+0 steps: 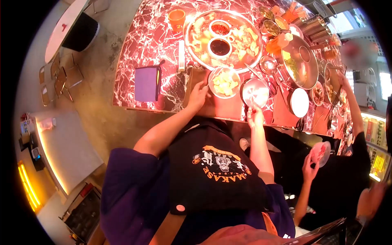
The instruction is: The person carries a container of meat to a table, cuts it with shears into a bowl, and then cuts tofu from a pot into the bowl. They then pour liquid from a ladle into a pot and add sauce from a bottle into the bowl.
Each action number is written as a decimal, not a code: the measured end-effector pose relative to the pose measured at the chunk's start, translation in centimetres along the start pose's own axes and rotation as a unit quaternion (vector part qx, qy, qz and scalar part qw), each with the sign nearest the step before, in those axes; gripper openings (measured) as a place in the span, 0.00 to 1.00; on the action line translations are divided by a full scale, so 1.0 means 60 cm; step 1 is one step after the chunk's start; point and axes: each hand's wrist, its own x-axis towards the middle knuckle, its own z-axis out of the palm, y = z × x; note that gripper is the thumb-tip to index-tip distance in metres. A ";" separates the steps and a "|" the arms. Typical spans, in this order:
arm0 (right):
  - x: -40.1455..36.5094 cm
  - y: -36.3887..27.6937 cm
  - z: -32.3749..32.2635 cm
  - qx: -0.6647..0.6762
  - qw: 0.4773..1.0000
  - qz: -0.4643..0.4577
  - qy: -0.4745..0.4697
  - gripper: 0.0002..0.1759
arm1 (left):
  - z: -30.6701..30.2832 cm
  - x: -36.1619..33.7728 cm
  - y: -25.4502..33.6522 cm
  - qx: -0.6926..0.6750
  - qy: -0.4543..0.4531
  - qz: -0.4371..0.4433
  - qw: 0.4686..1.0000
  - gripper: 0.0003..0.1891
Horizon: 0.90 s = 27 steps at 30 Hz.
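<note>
A white bowl of pale yellow food pieces (224, 83) stands at the table's front edge. My left hand (197, 97) is just left of it, its fingers curled near the rim; whether they touch the bowl is hard to tell. On the right, my right hand (255, 114) pinches the lower rim of a small white bowl (255, 93) beside the food bowl. Behind them lies a big round tray of food (192, 47), holding a bowl of red chili sauce (220, 28) and a bowl of dark sauce (219, 47).
A purple pouch (146, 84) and an orange cup (177, 19) stand left on the marbled table (134, 49). To the right are a large glass-lidded pan (300, 61), a white plate (299, 103) and a co-worker's hands, one holding a dish (321, 154).
</note>
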 end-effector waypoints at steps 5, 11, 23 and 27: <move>-0.056 0.010 0.009 0.021 0.997 -0.049 0.062 0.14 | -0.054 0.029 -0.038 0.270 0.083 0.175 0.943 0.16; -0.092 0.068 0.020 -0.224 0.973 -0.053 -0.012 0.07 | -0.033 0.039 -0.016 0.346 0.129 0.235 0.899 0.20; -0.085 0.097 0.092 -0.765 0.518 -0.359 -0.136 0.08 | -0.269 -0.011 0.077 0.478 0.257 0.335 0.770 0.16; -0.114 0.063 0.092 -0.688 0.613 -0.336 -0.196 0.06 | -0.343 -0.010 0.037 0.625 0.304 0.229 0.681 0.19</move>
